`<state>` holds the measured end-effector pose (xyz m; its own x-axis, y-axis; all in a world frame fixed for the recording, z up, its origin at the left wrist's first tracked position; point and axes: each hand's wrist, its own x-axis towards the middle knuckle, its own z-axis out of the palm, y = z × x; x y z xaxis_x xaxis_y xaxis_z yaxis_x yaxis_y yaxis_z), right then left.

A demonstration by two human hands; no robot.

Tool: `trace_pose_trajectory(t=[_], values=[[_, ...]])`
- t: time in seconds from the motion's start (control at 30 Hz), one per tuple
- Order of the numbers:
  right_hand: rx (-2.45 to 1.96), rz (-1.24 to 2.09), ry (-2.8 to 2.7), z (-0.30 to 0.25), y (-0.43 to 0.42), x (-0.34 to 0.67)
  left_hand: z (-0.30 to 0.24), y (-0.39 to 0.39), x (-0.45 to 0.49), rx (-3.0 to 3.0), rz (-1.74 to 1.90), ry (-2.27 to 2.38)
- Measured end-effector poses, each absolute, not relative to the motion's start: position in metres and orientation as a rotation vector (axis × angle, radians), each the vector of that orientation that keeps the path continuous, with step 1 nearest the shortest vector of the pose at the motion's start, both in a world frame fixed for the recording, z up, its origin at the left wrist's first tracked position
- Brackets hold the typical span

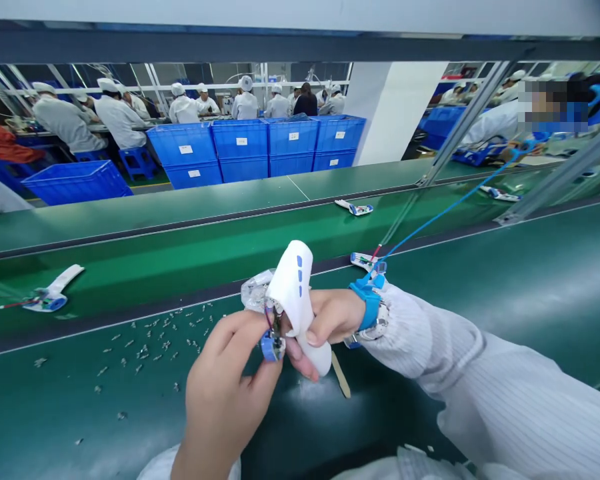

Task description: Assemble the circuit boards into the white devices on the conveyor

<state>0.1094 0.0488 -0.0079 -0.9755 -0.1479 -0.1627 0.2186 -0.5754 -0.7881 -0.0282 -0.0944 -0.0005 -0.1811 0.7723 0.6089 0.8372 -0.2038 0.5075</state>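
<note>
Near edge of the green conveyor belt [485, 293], centre: both hands are up off the surface on one unit; curved white plastic housing [293, 287] with blue dashes on its face stands tilted, its lower end in the right hand [333, 319]; right fingers [305, 360] are clamped around that end from below; left hand [225, 393] sits just in front, thumb and fingers [240, 333] pinched together on a blue component [270, 348], which hangs on thin coloured wires at the housing's side; exact wire routing is too small to tell.

Clear plastic bag [256, 291] is bunched against the housing, between the hands; wooden stick [341, 375] lies just below the right hand; blue wrist strap [367, 303] circles the right wrist, with a blue cord [445, 207] running from it to the upper right; small metal parts [150, 340] are scattered on the belt left of the hands.

Similar white-and-blue unit [367, 263] lies just beyond the right wrist; another [53, 293] sits on the next green belt, far left; a third [354, 208] lies further along that belt.

Behind the line: labelled blue plastic crates [255, 143] stacked in pairs; co-workers in white coats and caps [180, 107] along benches; another co-worker [500, 120] at upper right, beside a blue tray [475, 153].
</note>
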Motion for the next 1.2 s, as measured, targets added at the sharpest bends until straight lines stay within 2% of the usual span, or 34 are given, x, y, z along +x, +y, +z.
trace_pose_trajectory(t=[0.07,0.17,0.27,0.43,0.5,0.6,0.7,0.8,0.87,1.0,1.07,1.2], values=[[0.016,-2.611,1.251,-0.014,0.046,0.109,-0.001,-0.095,-0.031,-1.951,-1.683,-2.075],[-0.107,-2.528,1.228,-0.026,0.042,0.107,-0.004,-0.094,-0.031,-1.738,-2.459,-2.265],[-0.020,-2.482,1.545,-0.031,0.041,0.107,-0.004,-0.093,-0.027,-1.561,-2.928,-2.187],[0.793,-2.583,2.342,-0.010,0.038,0.115,0.006,-0.094,-0.020,-1.324,-2.851,-2.367],[0.975,-2.504,2.637,0.004,0.032,0.117,0.009,-0.095,-0.018,-1.371,-2.784,-2.401],[0.840,-2.175,3.041,0.020,0.018,0.115,0.008,-0.095,-0.016,-1.521,-2.575,-2.461],[0.728,-1.918,3.219,0.025,0.010,0.109,0.003,-0.093,-0.017,-1.564,-2.248,-2.549],[0.717,-1.924,3.246,0.020,0.012,0.104,-0.001,-0.092,-0.020,-1.604,-1.987,-2.543],[0.635,-2.022,3.204,0.016,0.016,0.102,-0.002,-0.091,-0.023,-1.662,-1.958,-2.524],[0.404,-2.296,3.039,0.009,0.029,0.101,-0.003,-0.090,-0.026,-1.774,-2.371,-2.529],[0.546,-2.332,3.026,0.008,0.038,0.101,-0.004,-0.087,-0.027,-1.653,-2.733,-2.477],[1.246,-1.872,3.235,0.008,0.048,0.107,-0.006,-0.078,-0.025,-1.260,-3.173,-2.336]])
